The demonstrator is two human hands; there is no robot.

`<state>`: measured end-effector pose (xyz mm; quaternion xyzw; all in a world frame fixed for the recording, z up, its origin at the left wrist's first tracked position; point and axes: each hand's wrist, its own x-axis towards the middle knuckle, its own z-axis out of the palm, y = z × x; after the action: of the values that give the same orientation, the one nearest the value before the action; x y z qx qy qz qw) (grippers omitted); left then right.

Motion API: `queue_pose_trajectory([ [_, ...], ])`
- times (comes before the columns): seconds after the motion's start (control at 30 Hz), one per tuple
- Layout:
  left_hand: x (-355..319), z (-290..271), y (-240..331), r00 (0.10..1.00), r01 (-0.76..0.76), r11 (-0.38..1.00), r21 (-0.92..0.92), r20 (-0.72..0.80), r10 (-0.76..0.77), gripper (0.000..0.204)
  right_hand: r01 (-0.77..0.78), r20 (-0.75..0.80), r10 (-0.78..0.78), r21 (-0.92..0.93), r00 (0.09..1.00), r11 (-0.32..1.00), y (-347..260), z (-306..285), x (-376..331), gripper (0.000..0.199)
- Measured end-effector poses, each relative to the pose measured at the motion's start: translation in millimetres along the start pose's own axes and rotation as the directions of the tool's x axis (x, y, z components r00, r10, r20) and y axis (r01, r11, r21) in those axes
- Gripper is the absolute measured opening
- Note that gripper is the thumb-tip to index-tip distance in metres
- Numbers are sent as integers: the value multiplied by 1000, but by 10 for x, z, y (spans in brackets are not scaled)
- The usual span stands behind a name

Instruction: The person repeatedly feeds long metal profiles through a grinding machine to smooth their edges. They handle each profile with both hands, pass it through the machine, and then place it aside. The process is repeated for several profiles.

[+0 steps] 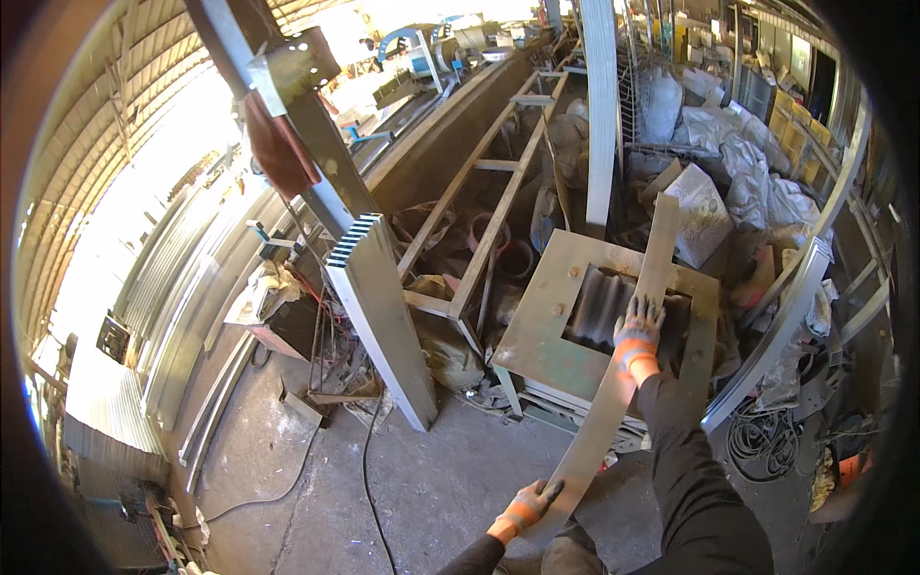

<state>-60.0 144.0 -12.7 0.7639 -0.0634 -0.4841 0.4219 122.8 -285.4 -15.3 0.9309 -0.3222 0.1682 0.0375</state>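
A long flat metal bar point(596, 422) lies slanting across a worn green metal machine point(537, 321), its far end beyond the machine's opening and its near end by my legs. At the near end, my left hand point(522, 508), in a grey and orange glove, is closed on the bar's left edge. My right hand point(639, 335), gloved alike, rests on top of the bar above the opening, its fingers stretched forward and apart. Inside the rectangular opening, a dark ribbed part point(602, 305) shows left of the bar; the bar and my right arm hide some of the rest.
A bundle of metal profiles point(379, 316) leans against a steel post left of the machine. Behind it runs a ladder-like metal frame point(479, 206). Black cables point(369, 479) cross the floor, and a coiled cable point(764, 443) lies right. White sacks point(757, 168) pile up behind.
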Motion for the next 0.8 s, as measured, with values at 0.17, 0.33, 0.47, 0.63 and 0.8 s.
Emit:
queue_pose_trajectory([
  [0.17, -1349, -40, -1238, 1000, 20, 1000, -5, -12, -20, 68, -24, 170, 28, -26, 985, 999, -506, -528, -1624, 81],
  [0.33, -2632, -100, -2484, 999, 28, 999, 24, -43, -27, 66, -54, 244, 55, -9, 968, 998, -1038, -1083, -3168, 87],
  [0.47, -3371, -134, -3413, 998, -23, 993, 116, -62, 31, 60, -37, 222, 30, 31, 975, 999, -1389, -1533, -4134, 84],
  [0.63, -4202, -166, -4124, 993, 30, 986, 166, -120, -10, 61, -21, 315, 0, 64, 949, 998, -1598, -1828, -5063, 95],
  [0.8, -4886, -265, -3917, 921, 288, 799, 527, -381, -80, 52, -405, 399, 205, 523, 894, 750, -1501, -1843, -5608, 135],
])
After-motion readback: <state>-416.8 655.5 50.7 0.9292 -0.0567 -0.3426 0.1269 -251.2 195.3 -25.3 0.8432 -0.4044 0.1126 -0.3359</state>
